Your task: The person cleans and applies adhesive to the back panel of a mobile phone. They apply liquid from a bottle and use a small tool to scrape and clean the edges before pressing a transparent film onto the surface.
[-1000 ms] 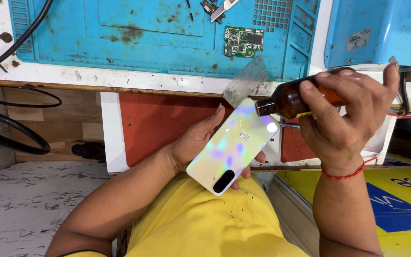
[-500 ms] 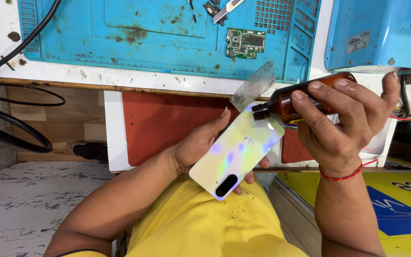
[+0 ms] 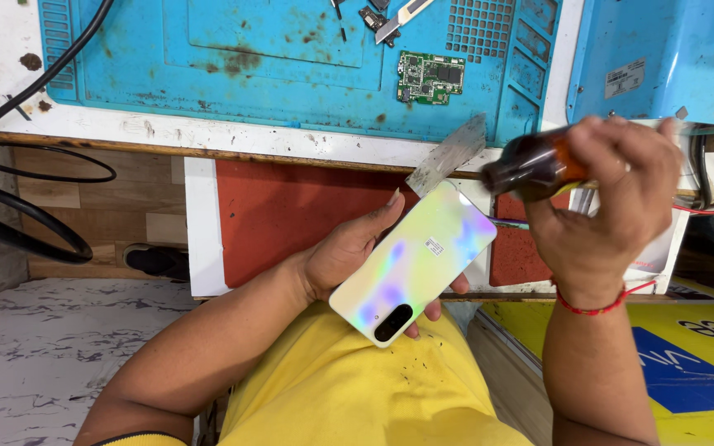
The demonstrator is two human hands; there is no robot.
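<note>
**Phone held back-up, bottle tipped beside it**

The left hand point(image 3: 349, 252) cradles a smartphone point(image 3: 413, 262) from beneath, its iridescent back panel facing up, camera end toward the yellow shirt point(image 3: 349, 396). The right hand point(image 3: 609, 211) grips a small brown bottle point(image 3: 535, 163), tilted with its mouth just beyond the smartphone's far corner. A metal blade point(image 3: 448, 155) lies beyond the smartphone, on the bench edge. A green circuit board point(image 3: 430, 78) rests on the blue work mat point(image 3: 274, 66), farther beyond the smartphone.
</note>
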